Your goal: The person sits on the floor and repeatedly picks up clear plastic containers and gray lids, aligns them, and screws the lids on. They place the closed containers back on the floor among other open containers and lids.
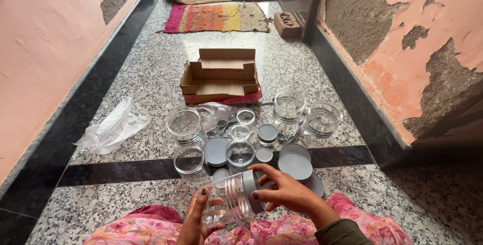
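I hold a clear ribbed plastic jar [226, 202] on its side over my lap. My left hand [196, 217] cups its base from below. My right hand [284, 189] grips the grey lid [251, 190] on the jar's mouth, fingers curled round its rim. Just beyond my hands, on the speckled stone floor, stand several more clear jars [185, 124] of different sizes, some open, and loose grey lids [295, 165] lie among them.
An open cardboard box [220, 76] sits further out on the floor. A crumpled clear plastic bag [115, 126] lies to the left. Striped and brown mats [216, 17] and a brick [287, 23] lie near the doorway. Peeling pink walls close both sides.
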